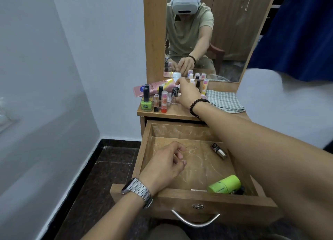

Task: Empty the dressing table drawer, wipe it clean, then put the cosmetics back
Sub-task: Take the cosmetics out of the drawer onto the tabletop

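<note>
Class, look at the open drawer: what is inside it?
Inside the drawer lie a small dark bottle, a green container at the front right, and a thin hairpin. The left hand and right forearm hide part of the floor.

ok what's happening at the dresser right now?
A person is part-way through emptying the open drawer. The right hand is up on the tabletop, setting a clear bottle among the cosmetics already moved there. The left hand hovers in the drawer, fingers loosely curled. A small dark-capped bottle and a green container are still inside. A checked cloth waits on top.
</note>
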